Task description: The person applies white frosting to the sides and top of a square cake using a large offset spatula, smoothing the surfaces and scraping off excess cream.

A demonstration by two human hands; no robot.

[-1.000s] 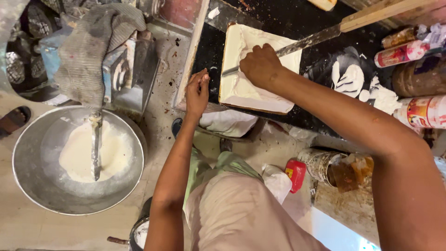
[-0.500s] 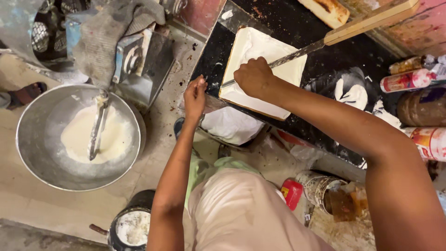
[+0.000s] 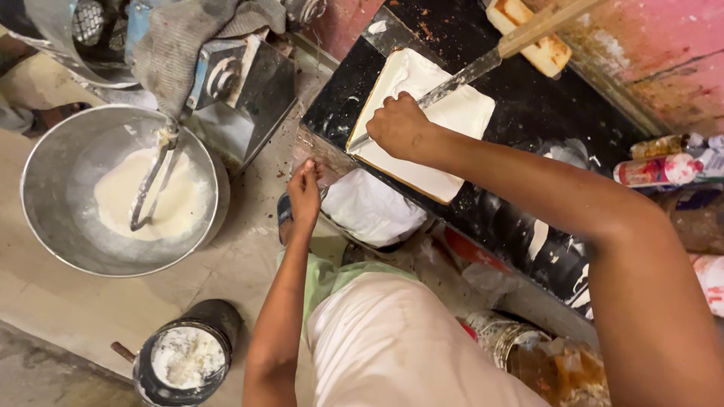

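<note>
The step in hand looks like smoothing a white coat over the flat square slab (image 3: 422, 124) that lies on the black table (image 3: 528, 113); most of the slab's top is already white, with a bare tan edge showing along its near side. The right hand (image 3: 397, 126) rests on the slab's near-left part, fingers curled into a closed fist around the blade of a long flat knife (image 3: 483, 64); the blade runs under the fist toward the slab's left edge, and its wooden handle sticks out past the slab's far corner. The left hand (image 3: 304, 192) hangs off the slab, just beside the table's near edge, fingertips pinched together; whether it has anything between them I cannot tell. As a judgement, the next move calls for a steady, flat drag of the blade across the slab, kept level so the coat stays even and does not ridge at the edges. To the left of the slab, well apart, a wide metal bowl (image 3: 45, 188) on the floor holds white paste with a metal beater (image 3: 151, 188) standing in it; nearer the person, a small dark tin (image 3: 188, 354) holds more white stuff.
</note>
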